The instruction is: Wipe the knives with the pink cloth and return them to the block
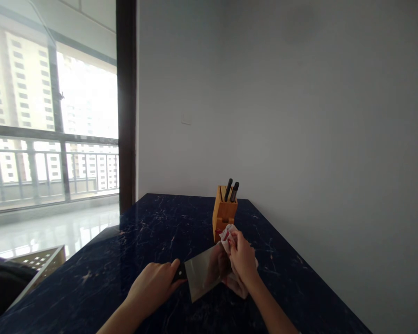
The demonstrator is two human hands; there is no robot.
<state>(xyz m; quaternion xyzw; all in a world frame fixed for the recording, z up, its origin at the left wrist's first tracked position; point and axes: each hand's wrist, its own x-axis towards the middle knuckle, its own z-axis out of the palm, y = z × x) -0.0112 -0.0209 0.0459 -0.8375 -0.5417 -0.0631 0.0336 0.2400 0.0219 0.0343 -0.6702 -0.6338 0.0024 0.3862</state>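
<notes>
My left hand (156,284) is closed round the black handle of a cleaver (204,271). The wide steel blade points to the right and is held above the table. In my right hand (242,257) is a white cloth with red marks (238,285), bunched in the fingers and hanging down beside the blade. The cloth covers the far end of the blade, so that edge is hidden. Just beyond my hands stands a wooden knife block (226,211) with two black-handled tools (229,190) upright in its slots.
Dark blue marble-patterned table (170,215) lies under my hands, its right side along a grey wall (299,139). On the left, a chair with a perforated back (38,262) stands at the table's edge. Behind it are large windows (87,102) and a railing.
</notes>
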